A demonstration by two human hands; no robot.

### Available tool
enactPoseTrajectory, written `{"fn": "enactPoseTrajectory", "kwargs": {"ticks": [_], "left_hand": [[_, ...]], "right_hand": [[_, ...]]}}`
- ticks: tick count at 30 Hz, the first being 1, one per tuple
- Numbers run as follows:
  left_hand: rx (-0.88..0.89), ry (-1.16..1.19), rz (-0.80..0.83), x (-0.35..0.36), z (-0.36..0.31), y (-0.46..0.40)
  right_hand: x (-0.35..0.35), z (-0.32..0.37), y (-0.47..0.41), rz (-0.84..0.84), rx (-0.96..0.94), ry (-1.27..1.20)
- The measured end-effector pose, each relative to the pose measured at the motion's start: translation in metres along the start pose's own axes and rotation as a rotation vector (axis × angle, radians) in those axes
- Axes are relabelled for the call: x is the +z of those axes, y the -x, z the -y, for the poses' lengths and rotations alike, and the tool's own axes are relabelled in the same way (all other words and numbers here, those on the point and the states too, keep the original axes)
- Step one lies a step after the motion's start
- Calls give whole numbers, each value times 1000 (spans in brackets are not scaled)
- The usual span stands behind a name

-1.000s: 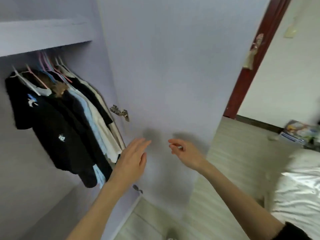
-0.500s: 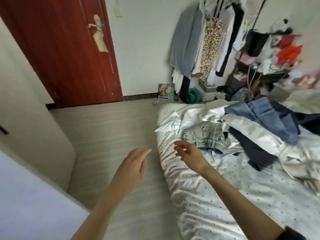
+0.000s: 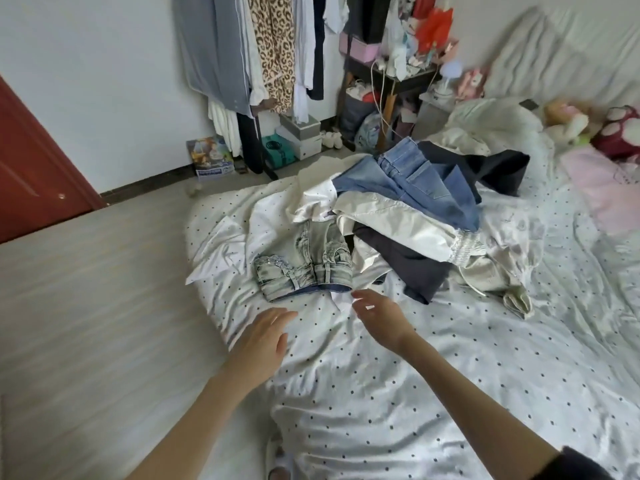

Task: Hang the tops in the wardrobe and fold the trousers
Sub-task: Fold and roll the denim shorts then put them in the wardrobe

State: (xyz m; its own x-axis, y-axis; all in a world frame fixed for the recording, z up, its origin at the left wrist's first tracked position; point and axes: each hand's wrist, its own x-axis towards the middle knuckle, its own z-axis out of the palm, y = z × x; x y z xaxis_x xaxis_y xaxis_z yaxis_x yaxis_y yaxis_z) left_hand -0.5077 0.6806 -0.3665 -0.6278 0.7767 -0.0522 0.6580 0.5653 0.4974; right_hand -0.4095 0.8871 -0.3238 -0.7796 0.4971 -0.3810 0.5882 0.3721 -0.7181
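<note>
Head view, near to far. Both forearms reach forward over a bed covered by a white dotted sheet [image 3: 450, 393]. The left hand [image 3: 263, 341] hovers above the sheet's near left edge, fingers straight and together, holding nothing. The right hand [image 3: 381, 315] hovers just right of it, fingers loosely spread and slightly bent, also holding nothing; its fingertips [image 3: 358, 296] lie just short of the nearest garment. That garment is a pair of pale washed jeans [image 3: 304, 265], lying crumpled with the waistband toward the hands. Just behind and to the right sits the heap of clothes still to be sorted: a dark navy piece [image 3: 412, 268] at the bottom, a cream garment with an elastic cuff [image 3: 408, 230] across it, a white top [image 3: 273, 216] to the left, blue denim trousers [image 3: 415, 181] on top, and a black garment [image 3: 498, 168] at the far right. A pink item [image 3: 602, 188] lies well apart on the right side of the bed. Beyond the bed, against the wall, a rack of hanging clothes [image 3: 263, 53] stands beside a cluttered dark shelf [image 3: 398, 77]; a red-brown door [image 3: 31, 168] is at far left
</note>
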Motion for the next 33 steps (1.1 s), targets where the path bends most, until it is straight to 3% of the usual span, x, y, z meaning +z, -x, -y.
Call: {"fn": "enactPoseTrajectory", "kwargs": {"ticks": [5,12,16,22,27,33], "left_hand": [[-10,-102,148,32,52,-74],[-49,-228,229,77,132,-170],[-34,-318,305,109,155,-192],[-43,-419,270,137,170,-202],[-103,-472,360,124,153,-201],[24,-324,543,113,88,-159]], "right_hand": [[25,-24,-87,7,137,34],[55,-60,-198,-100,373,-36],[73,-80,-228,-88,400,-72],[80,-95,-239,-119,568,-409],[60,-90,-214,-247,445,-410],[8,-108,-139,-340,286,-278]]}}
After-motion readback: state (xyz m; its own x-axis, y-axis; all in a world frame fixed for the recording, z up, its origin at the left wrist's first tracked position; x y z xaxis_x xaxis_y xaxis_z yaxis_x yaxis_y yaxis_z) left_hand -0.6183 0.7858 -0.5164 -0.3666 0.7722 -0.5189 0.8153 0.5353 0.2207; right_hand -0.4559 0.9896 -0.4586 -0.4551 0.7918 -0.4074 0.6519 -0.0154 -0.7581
